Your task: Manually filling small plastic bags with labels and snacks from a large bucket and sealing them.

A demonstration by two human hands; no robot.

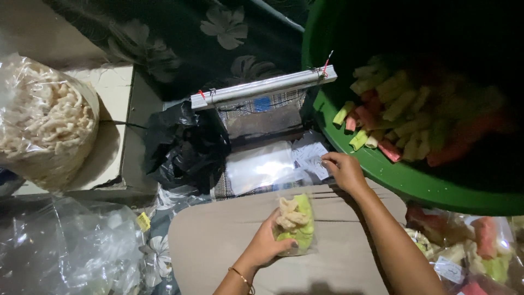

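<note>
While your left hand (267, 246) is gripping the small clear bag of crackers (295, 224) on your lap, your right hand (341, 172) is reaching just ahead of it, toward the little paper slips (311, 158) lying at its fingertips. Your left fingers are curling around the bag's near side, thumb and fingers pinching the plastic, with the bag's long axis running away from you, its open top pointing toward your right fingers. Your right fingers are lying close together and bent down onto the slips; whether they are pinching one, you cannot tell from this view. The slips are sitting directly under and slightly left of those fingertips, touching the flat stack of empty clear bags (262, 166) further left. The green tub (382, 169) of coloured stick crackers is sitting just to the right of your right hand, and the bar sealer (262, 87) is lying well beyond both hands. Your right hand is the nearer one to the slips.
</note>
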